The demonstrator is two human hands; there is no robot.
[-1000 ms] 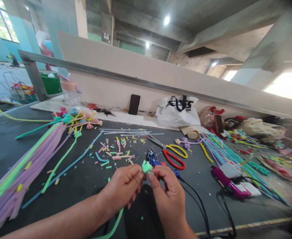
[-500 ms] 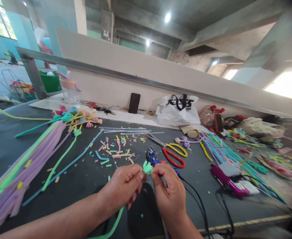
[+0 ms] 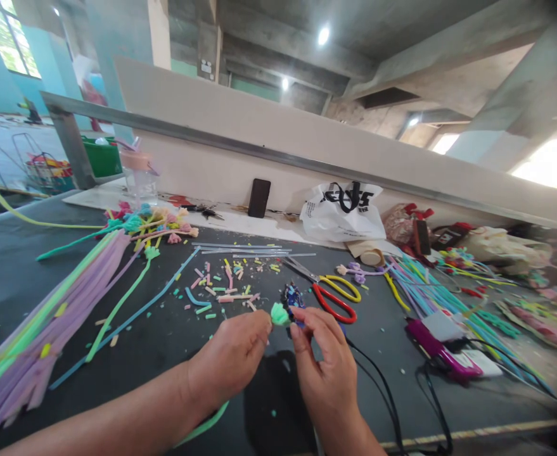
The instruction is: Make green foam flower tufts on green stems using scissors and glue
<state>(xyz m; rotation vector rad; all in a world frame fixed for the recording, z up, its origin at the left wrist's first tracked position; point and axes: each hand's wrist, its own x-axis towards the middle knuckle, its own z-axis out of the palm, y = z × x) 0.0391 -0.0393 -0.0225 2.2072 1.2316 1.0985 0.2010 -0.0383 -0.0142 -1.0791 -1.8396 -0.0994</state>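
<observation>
Near the middle, a small mint-green fuzzy flower (image 3: 279, 314) sits at the fingertips of my left hand (image 3: 233, 351), which is closed on its stem; a green strand (image 3: 209, 425) shows below that forearm. My right hand (image 3: 323, 361) is just right of the flower, thumb and index finger apart, with nothing visible between them. Behind its fingertips lies a dark blue tool (image 3: 293, 296) with a black cord, partly hidden. Scissors (image 3: 335, 294) with red and yellow handles lie beyond my right hand.
Purple and green fuzzy strips (image 3: 69, 304) lie at left, teal strips (image 3: 430, 291) at right. Cut pieces (image 3: 228, 278) and clear glue sticks (image 3: 244, 249) lie ahead. A phone (image 3: 259, 197), a white bag (image 3: 342, 215) and a magenta device (image 3: 437, 354) are on the table.
My right fingertips have come off the green flower and opened slightly. My left hand has turned, and its fingers are now curled under, with the flower showing fuller.
</observation>
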